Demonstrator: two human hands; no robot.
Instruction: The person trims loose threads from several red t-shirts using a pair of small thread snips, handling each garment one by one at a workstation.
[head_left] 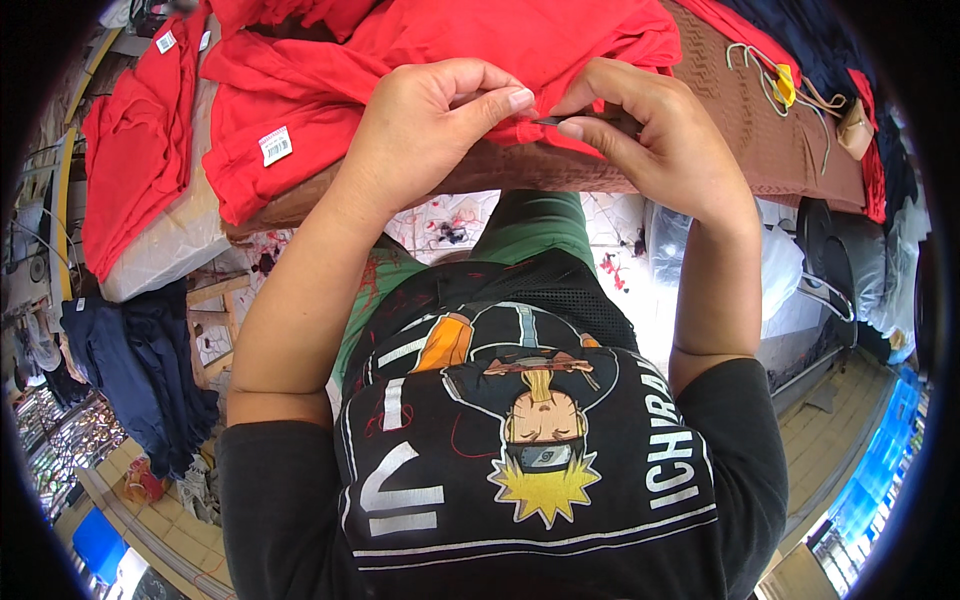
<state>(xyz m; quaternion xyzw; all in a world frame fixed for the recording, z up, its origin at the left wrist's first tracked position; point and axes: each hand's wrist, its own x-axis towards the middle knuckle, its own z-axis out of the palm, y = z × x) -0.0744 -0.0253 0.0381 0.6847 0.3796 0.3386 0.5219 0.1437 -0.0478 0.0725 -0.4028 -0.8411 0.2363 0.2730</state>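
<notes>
Head view. Both hands meet at the near edge of a red garment (325,80), which lies over a brown cover (760,135). The left hand (425,115) is closed to a narrow pinch, thumb against forefinger, just above the cloth; whatever may lie between these tips is too small to tell. The right hand (665,130) grips a slim dark tool (549,121) between thumb and forefinger. The governing relation: the tool's long axis runs roughly left to right, its tip pointing left at the garment's edge, just beside the left fingertips. The garment's bulk extends far and left of the hands, so the left hand is nearer to it and to its white label (275,146). Pale cords (822,115) lie on the cover, well to the right; a second red garment (145,130) lies far left.
</notes>
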